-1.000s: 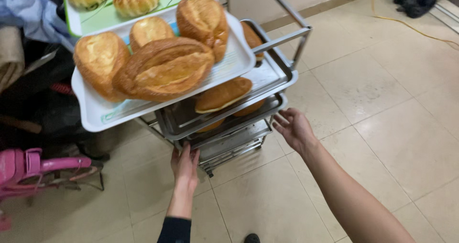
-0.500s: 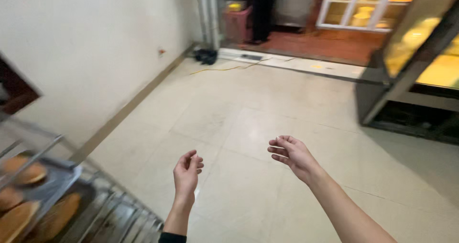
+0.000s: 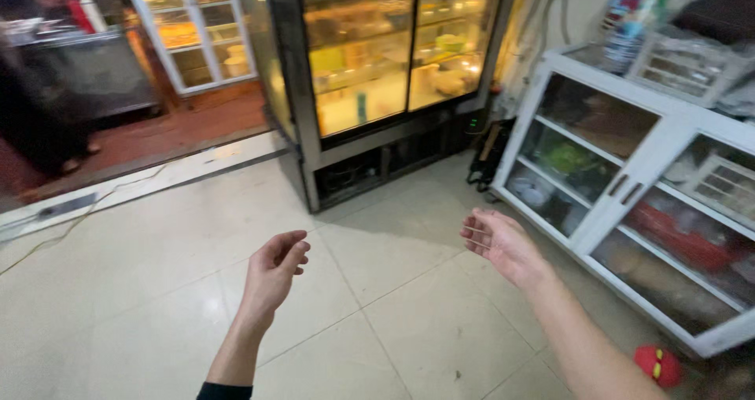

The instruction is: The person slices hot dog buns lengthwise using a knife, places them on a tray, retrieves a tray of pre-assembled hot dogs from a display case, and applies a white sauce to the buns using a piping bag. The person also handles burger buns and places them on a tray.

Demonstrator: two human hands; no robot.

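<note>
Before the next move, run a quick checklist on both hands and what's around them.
1. Left hand free of any load: ok, open and holding nothing.
2. Right hand free: ok, open, fingers loosely curled.
3. Tiled floor between the hands and the lit display fridge: ok, bare.
4. White glass-door cabinet doors closed: ok.
5. Red toy lying on the floor by the cabinet: not ok, near the right arm.
6. Fridge doors fully shut: cannot tell.
</note>
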